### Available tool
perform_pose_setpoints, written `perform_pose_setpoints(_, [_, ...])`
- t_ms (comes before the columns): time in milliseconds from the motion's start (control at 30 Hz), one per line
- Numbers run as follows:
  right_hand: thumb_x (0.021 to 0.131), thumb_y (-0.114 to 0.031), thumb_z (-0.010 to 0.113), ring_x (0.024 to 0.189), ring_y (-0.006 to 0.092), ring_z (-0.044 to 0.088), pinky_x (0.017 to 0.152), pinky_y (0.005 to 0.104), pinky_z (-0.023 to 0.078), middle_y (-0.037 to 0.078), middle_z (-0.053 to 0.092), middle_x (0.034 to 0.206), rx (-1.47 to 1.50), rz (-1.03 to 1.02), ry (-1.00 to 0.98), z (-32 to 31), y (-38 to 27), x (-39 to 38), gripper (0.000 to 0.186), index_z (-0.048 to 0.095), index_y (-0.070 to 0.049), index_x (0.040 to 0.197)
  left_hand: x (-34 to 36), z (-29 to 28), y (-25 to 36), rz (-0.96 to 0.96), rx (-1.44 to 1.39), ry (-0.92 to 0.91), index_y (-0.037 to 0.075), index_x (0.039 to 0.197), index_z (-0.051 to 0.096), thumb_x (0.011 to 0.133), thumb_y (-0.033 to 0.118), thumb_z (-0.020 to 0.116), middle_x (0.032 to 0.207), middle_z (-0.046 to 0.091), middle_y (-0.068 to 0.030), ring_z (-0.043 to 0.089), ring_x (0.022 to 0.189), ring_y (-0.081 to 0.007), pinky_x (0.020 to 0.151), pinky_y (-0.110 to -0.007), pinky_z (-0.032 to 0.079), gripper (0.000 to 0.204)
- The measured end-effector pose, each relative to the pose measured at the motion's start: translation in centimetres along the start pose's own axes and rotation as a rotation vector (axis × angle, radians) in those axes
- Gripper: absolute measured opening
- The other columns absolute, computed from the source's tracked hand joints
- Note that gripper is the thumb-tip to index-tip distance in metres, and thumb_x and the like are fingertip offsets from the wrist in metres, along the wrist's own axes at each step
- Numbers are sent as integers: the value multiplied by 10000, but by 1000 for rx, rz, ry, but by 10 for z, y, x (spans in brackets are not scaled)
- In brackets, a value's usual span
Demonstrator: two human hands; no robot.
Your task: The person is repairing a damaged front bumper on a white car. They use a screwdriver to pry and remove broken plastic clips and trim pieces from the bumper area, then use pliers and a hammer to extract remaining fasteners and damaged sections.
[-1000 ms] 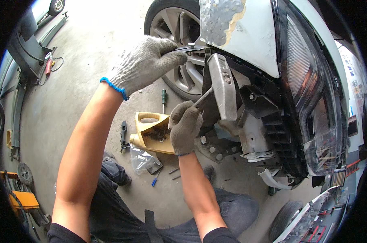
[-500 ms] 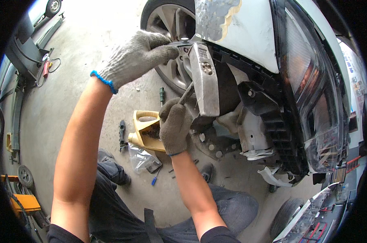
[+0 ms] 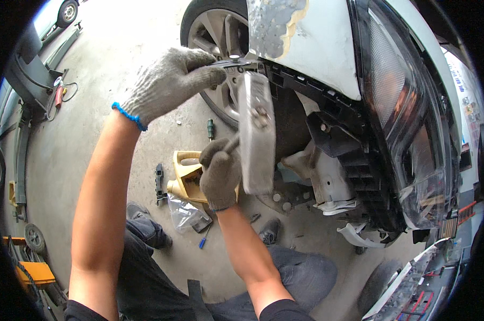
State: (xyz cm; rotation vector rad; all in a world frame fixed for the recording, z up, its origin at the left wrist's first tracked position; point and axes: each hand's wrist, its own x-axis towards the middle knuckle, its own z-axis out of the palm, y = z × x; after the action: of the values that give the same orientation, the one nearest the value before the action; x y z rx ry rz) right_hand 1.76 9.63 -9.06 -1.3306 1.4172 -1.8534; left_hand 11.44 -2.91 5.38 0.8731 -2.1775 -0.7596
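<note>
My gloved left hand (image 3: 180,80) is closed in a pinch on a thin dark strip (image 3: 234,62) at the lower corner of the white fender (image 3: 322,48), in front of the wheel. My gloved right hand (image 3: 220,174) grips the handle of a hammer (image 3: 258,144), whose long, worn metal head is slightly blurred. The hammer head hangs below the strip and apart from it. Filler and bare grey patches show on the fender. Part of the handle is hidden in the glove and behind the head.
The headlight (image 3: 407,117) and black bumper bracket (image 3: 333,134) stand exposed on the right. On the floor lie a cut yellow jug (image 3: 186,171), a green-handled screwdriver (image 3: 210,129), a plastic bag (image 3: 183,214) and a black clip strip (image 3: 159,182). The wheel (image 3: 218,40) is beyond my hands.
The hammer has dropped lower and its head has swung away from the strip. My left hand keeps its pinch; the whole view has shifted slightly.
</note>
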Motion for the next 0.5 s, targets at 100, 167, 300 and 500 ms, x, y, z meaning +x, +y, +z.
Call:
perform_pose_setpoints(100, [921, -758, 393, 626, 82, 408, 538, 257, 320, -6, 447, 694, -63, -20, 22, -6, 5, -9, 726, 493, -51, 791, -1, 2, 4, -30, 51, -13, 47, 1087, 739, 925, 355, 668, 859, 728, -136, 664, 763, -192, 739, -354, 529, 355])
perform_pose_setpoints(167, [911, -770, 396, 638, 88, 418, 549, 257, 332, 0, 450, 697, -15, 13, 51, -3, 2, -7, 741, 504, -44, 805, -1, 4, -1, 7, 15, 0, 51, 1099, 737, 922, 356, 672, 867, 730, -140, 664, 765, -197, 739, -357, 529, 358])
perform_pose_setpoints(300, [899, -788, 393, 658, 99, 441, 579, 258, 363, 6, 457, 700, 31, 96, 104, 1, 8, -9, 766, 521, -37, 817, -4, 3, 0, -6, 16, -18, 42, 1121, 728, 933, 360, 655, 917, 735, -139, 682, 821, -201, 779, -349, 536, 377])
perform_pose_setpoints(500, [961, -716, 363, 649, 126, 466, 591, 291, 385, 4, 455, 692, 145, 83, 29, -7, -2, -4, 705, 524, -50, 797, -5, 4, 3, -44, 67, -25, 31, 1132, 724, 954, 355, 624, 979, 744, -132, 700, 890, -195, 824, -341, 548, 382])
